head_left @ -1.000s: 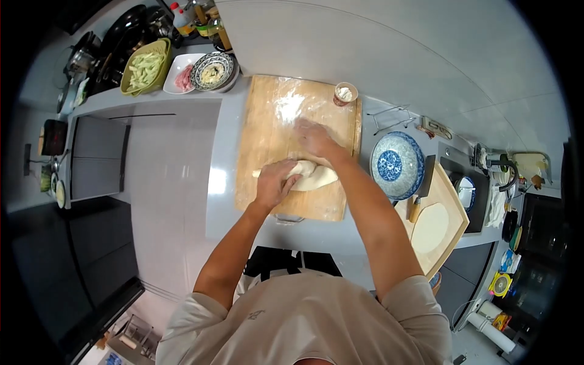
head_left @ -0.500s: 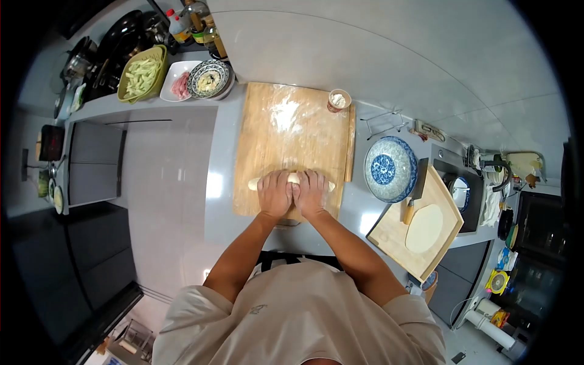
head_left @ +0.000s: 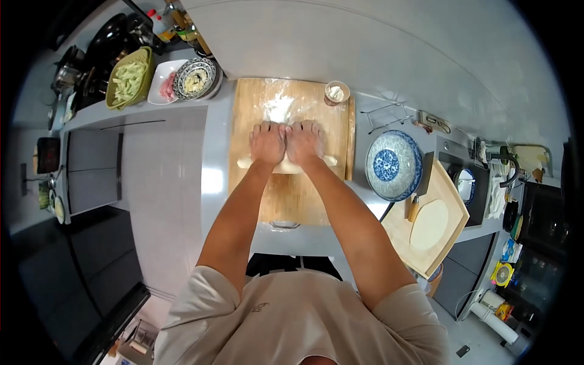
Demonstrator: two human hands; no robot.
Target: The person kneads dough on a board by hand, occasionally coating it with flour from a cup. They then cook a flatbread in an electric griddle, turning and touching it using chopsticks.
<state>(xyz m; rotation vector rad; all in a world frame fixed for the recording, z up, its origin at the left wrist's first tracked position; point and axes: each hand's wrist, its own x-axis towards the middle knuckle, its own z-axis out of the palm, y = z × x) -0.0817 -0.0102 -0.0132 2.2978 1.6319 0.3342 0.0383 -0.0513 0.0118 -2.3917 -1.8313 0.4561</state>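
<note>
A long pale roll of dough lies crosswise on the floured wooden board. Pressing on it from above are the heels of my two hands, side by side with thumbs close together. My left hand is flat and open, its fingers stretched toward the far edge. Likewise open, my right hand covers the roll just right of its middle. Both ends of the roll stick out past my wrists. Whether a rolling pin is inside it I cannot tell.
A cup of flour stands at the board's far right corner. To the right are a blue-and-white bowl, a cleaver and a wooden tray with a flat dough sheet. At left sit a green basket and a patterned bowl.
Both hands have moved forward, away from my body, and the dough roll has rolled farther up the board. My fingers, bent over the roll before, now reach out beyond it.
</note>
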